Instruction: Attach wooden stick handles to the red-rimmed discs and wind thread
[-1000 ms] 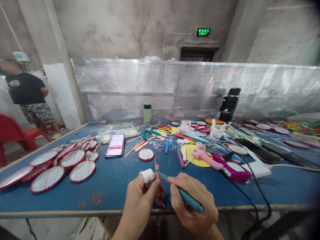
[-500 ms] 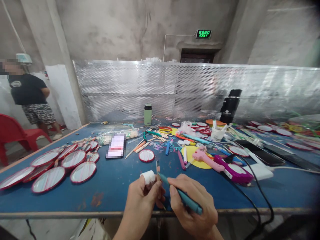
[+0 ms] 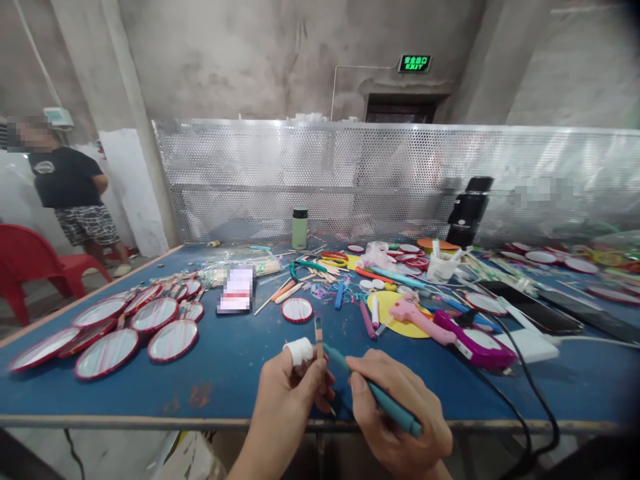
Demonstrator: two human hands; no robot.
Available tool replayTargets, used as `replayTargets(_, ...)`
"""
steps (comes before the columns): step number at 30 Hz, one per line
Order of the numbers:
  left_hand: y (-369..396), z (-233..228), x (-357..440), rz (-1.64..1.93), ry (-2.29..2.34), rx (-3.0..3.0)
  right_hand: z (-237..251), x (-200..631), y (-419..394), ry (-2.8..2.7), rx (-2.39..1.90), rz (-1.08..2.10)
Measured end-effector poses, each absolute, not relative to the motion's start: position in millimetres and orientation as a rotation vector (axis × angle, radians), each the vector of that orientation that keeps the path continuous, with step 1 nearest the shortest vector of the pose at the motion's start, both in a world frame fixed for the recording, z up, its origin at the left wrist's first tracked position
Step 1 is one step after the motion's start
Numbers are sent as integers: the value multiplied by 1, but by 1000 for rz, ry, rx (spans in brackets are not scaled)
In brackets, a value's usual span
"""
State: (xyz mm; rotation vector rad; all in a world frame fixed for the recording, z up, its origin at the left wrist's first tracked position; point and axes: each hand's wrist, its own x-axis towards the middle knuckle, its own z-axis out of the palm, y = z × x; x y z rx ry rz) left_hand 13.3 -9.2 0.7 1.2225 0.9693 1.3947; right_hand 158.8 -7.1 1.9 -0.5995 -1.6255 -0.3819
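At the lower centre of the frame the left hand (image 3: pixel 295 387) pinches a thin flat stick (image 3: pixel 319 337) upright between thumb and fingers, its index finger wrapped in a white bandage (image 3: pixel 299 349); the stick's upper end rises clear of the knuckles, probably so its face is open to be worked on. The right hand (image 3: pixel 400 413) is closed around a teal pen (image 3: pixel 380 399) in a writing grip, the barrel slanting up and left so its tip meets the stick just beside the left thumb. Both wrists hang over the near edge of the bench (image 3: pixel 225 373), hands close together and nearly touching, which seems to steady the fine work. Further up the blue surface lies a small round mirror (image 3: pixel 297 309), and at the left of the frame a cluster of red-rimmed mirrors (image 3: pixel 107 352) lies flat, overlapping in rows. Right of centre a pink glue gun (image 3: pixel 417 320) and a purple glue gun (image 3: pixel 475 343) rest on their sides over a yellow disc (image 3: pixel 387 307), with black cables (image 3: pixel 520 387) trailing off the edge. A green flask (image 3: pixel 299 229) stands upright at the back, before a perforated metal screen (image 3: pixel 350 180). At the upper left a person (image 3: pixel 70 187) stands beside a red chair (image 3: pixel 30 260).
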Motion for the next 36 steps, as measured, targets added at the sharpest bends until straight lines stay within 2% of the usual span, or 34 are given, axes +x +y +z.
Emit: replayTargets(36, -10, 0, 13, 1370, 978, 1268, 5, 156, -8, -1673, -596, -325)
